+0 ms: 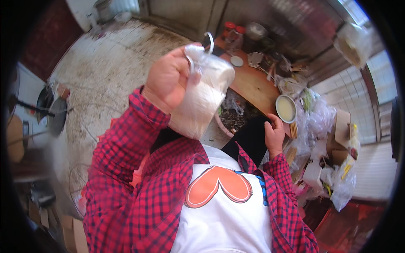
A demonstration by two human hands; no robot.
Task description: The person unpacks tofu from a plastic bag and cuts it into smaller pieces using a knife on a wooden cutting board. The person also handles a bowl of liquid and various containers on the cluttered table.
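Observation:
My left hand [169, 79] is raised in front of me and grips the knotted neck of a clear plastic bag [197, 107]. The bag bulges with a pale, cream-coloured filling that I cannot identify. Its white handle loops stick up above the fingers. Lower down, on the right, my right hand [274, 132] rests by the table edge near my dark-trousered leg, its fingers partly curled and their undersides hidden. Just beyond it, a metal bowl [285, 109] of pale yellow, smooth-looking contents stands at the corner of the wooden table [253, 85], beside a bundle of thin wooden sticks [293, 130].
A pink-rimmed basin [223, 126] of dark scraps sits on the floor below the table. Red-lidded jars [229, 28], a white lid [236, 61] and a metal pot [255, 30] stand at the back. Plastic bags [319, 117] and an open cardboard box [341, 129] crowd the right.

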